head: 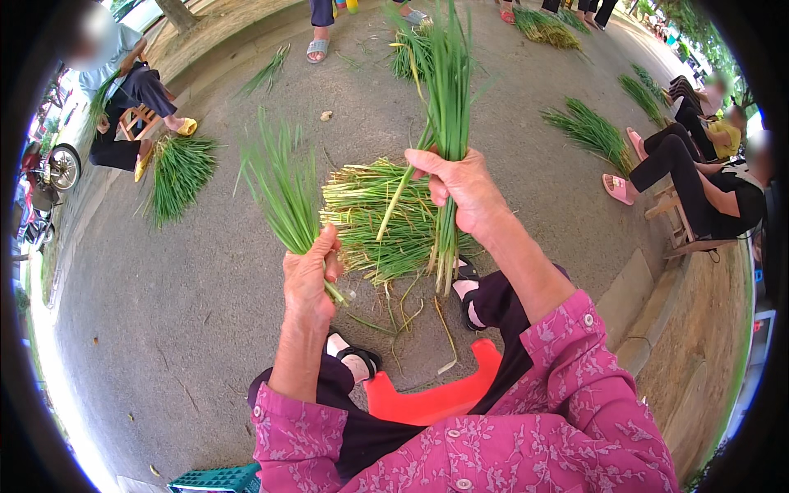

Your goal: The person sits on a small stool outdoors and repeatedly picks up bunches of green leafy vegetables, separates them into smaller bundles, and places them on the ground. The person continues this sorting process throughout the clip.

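Observation:
My left hand (pixel 311 274) grips a bunch of green garlic chives (pixel 280 191) near its pale stem ends, the leaves fanning upward and blurred. In my right hand (pixel 459 182) is a second, thicker bunch of chives (pixel 453 111), held around the stems with the leaves pointing away from me. One loose stalk (pixel 396 203) slants out below the thumb of that hand. Between and beyond my hands lies a pile of chives (pixel 376 228) on the pavement, its pale stem ends mostly toward the left. Stray yellowed leaves (pixel 404 320) trail on the ground between my feet.
A red plastic stool (pixel 425 397) is beneath me, and a teal plastic crate (pixel 216 477) is at lower left. Seated people are at left (pixel 123 92) and right (pixel 696 185), near chive heaps (pixel 182 175) (pixel 592 132). A concrete kerb (pixel 653 302) runs along the right.

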The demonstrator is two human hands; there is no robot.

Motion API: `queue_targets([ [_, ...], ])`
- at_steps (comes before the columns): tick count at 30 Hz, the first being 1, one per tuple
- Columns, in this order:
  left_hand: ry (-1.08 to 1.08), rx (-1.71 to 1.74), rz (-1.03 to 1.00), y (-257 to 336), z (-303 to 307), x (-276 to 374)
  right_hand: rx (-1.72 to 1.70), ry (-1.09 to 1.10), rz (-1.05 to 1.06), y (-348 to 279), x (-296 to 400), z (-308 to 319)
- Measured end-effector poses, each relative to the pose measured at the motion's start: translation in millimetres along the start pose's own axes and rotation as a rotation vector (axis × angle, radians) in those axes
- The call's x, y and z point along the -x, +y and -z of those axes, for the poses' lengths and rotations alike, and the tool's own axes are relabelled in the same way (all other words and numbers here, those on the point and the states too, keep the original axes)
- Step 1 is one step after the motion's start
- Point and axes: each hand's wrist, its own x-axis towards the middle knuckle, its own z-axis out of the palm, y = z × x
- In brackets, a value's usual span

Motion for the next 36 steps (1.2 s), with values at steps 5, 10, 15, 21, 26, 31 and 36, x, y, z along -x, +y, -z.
queue_targets([
  [5, 0.077, -0.087, 0.039, 2.3, -0.6, 1.6, -0.033, -0.076, -0.067, -5.6, -2.3, 8.6],
  [10, 0.051, -0.122, 0.031, 0.2, -0.3, 0.7, -0.027, -0.133, -0.094, -3.9, 1.7, 4.3],
  [15, -0.046, -0.022, 0.081, -0.5, -8.0, 2.7, 0.04, -0.158, -0.105, 4.7, 4.6, -4.1],
  [21, -0.221, 0.049, 0.165, 2.0, -19.6, 8.7, 0.098, -0.177, -0.066, 8.3, 6.9, -9.7],
  [26, -0.238, -0.006, 0.163, -1.7, -24.6, 9.5, 0.195, -0.141, -0.026, 6.8, 12.9, -19.5],
  [31, -0.238, -0.055, 0.19, -1.1, -27.9, 9.1, 0.283, -0.135, 0.127, 19.1, 14.1, -25.0],
  [36, -0.241, -0.004, 0.178, -2.8, -25.5, 9.6, 0.331, -0.167, 0.183, 20.9, 16.9, -25.7],
])
